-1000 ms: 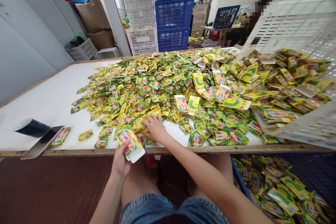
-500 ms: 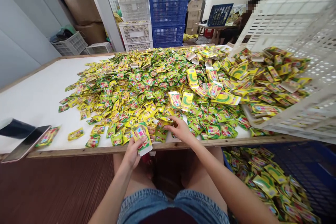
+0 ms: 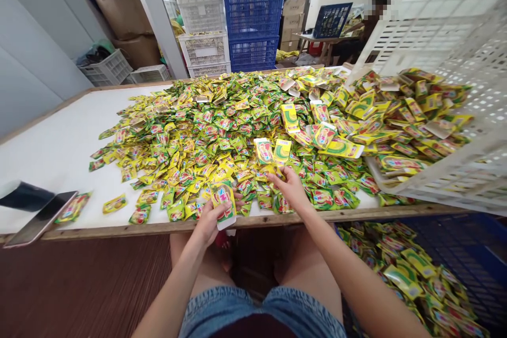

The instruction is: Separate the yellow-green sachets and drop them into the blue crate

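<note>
My left hand (image 3: 209, 222) is closed around a small yellow-and-green carton (image 3: 224, 202), held tilted above the table's front edge. The carton's printed face is turned up towards me, and a white flap shows at its near end. To the right of it, my right hand (image 3: 292, 190) has its fingers bent together at the near side of the heap of small green and yellow packets (image 3: 222, 132). What is between these fingertips is too small to tell. Just beyond them, two cartons lie side by side, a red-printed carton (image 3: 263, 151) and a yellow carton (image 3: 282, 151).
A tipped white crate (image 3: 447, 179) spills cartons onto the table (image 3: 51, 132) at right. A phone (image 3: 41, 220) and a dark cup-like object (image 3: 26, 196) are at left. Below right stands a blue crate (image 3: 447, 243) of cartons. Blue crates (image 3: 255, 10) are stacked behind; a person sits farther back.
My right hand has moved right and slightly away from me over the packets. My left hand, still holding the carton, has shifted a little to the right.
</note>
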### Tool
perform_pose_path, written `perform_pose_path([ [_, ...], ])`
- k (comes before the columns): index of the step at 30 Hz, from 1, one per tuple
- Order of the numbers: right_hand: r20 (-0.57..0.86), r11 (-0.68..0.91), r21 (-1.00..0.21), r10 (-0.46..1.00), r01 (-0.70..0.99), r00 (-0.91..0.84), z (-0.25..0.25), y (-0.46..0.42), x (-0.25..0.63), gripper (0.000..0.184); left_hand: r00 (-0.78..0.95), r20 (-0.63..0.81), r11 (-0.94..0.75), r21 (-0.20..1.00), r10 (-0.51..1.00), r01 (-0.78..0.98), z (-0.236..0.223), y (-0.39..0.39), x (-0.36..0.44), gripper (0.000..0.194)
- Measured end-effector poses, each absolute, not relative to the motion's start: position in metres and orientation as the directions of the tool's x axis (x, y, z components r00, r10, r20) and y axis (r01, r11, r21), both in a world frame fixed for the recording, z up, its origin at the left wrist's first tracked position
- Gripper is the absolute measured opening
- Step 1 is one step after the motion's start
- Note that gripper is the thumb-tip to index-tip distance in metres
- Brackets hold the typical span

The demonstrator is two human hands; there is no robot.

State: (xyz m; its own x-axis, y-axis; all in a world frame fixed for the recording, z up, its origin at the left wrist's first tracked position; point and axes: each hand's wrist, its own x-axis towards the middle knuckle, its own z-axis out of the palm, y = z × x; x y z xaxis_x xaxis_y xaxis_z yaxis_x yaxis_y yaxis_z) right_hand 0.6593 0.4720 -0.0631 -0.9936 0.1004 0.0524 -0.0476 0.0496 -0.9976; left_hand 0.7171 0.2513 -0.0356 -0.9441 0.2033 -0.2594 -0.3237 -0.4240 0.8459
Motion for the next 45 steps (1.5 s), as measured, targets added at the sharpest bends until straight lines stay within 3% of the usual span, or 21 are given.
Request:
perform_pose_path([
  [3, -0.074, -0.012, -0.997, 0.046, 0.074, -0.996, -0.064, 0.479, 0.674, 0.043, -0.904, -0.329, -0.263, 0.878, 0.273, -0.399, -0.034, 0.259, 0.717, 0.034],
  [6, -0.13, -0.031, -0.991, 0.096, 0.128, -0.987, -0.067, 0.48, 0.687, 0.049, -0.841, -0.444, -0.066, 0.872, 0.308, -0.484, -0.034, 0.276, 0.708, 0.025],
  [12, -0.14, 0.029, -0.989, 0.105, 0.144, -0.985, -0.067, 0.487, 0.694, 0.046, -0.721, -0.579, -0.044, 0.767, 0.38, -0.64, -0.038, 0.302, 0.687, 0.027],
  [18, -0.002, 0.218, -0.975, 0.2, 0.046, -0.98, -0.072, 0.501, 0.698, 0.037, -0.808, -0.421, -0.191, 0.827, 0.412, -0.528, -0.027, 0.277, 0.694, 0.042],
  [25, -0.065, -0.011, -0.998, -0.079, 0.066, -0.995, -0.059, 0.469, 0.701, 0.039, -0.863, -0.33, -0.124, 0.907, 0.384, -0.402, -0.016, 0.273, 0.711, 0.045],
  [29, -0.039, -0.053, -0.998, -0.105, 0.045, -0.994, -0.051, 0.456, 0.706, 0.041, -0.886, -0.287, -0.122, 0.928, 0.364, -0.351, -0.021, 0.28, 0.715, 0.042],
  [32, -0.023, 0.006, -1.0, -0.071, 0.022, -0.997, -0.05, 0.461, 0.706, 0.04, -0.899, -0.269, -0.067, 0.948, 0.345, -0.31, -0.022, 0.274, 0.714, 0.039],
  [34, -0.015, 0.071, -0.997, -0.097, 0.008, -0.995, -0.048, 0.468, 0.703, 0.039, -0.916, -0.238, 0.061, 0.971, 0.323, -0.231, -0.019, 0.267, 0.712, 0.033],
  [38, -0.059, 0.272, -0.962, -0.308, -0.029, -0.95, -0.036, 0.479, 0.694, 0.036, -0.889, -0.149, 0.32, 0.947, 0.434, -0.002, -0.005, 0.258, 0.707, 0.021],
  [42, 0.027, 0.481, -0.843, -0.408, -0.24, -0.912, -0.027, 0.478, 0.686, 0.018, -0.861, -0.069, 0.329, 0.937, 0.504, 0.117, 0.003, 0.262, 0.708, 0.024],
  [45, 0.053, 0.551, -0.786, -0.394, -0.281, -0.918, -0.027, 0.475, 0.685, 0.014, -0.885, -0.123, 0.306, 0.952, 0.449, 0.023, -0.004, 0.266, 0.709, 0.024],
])
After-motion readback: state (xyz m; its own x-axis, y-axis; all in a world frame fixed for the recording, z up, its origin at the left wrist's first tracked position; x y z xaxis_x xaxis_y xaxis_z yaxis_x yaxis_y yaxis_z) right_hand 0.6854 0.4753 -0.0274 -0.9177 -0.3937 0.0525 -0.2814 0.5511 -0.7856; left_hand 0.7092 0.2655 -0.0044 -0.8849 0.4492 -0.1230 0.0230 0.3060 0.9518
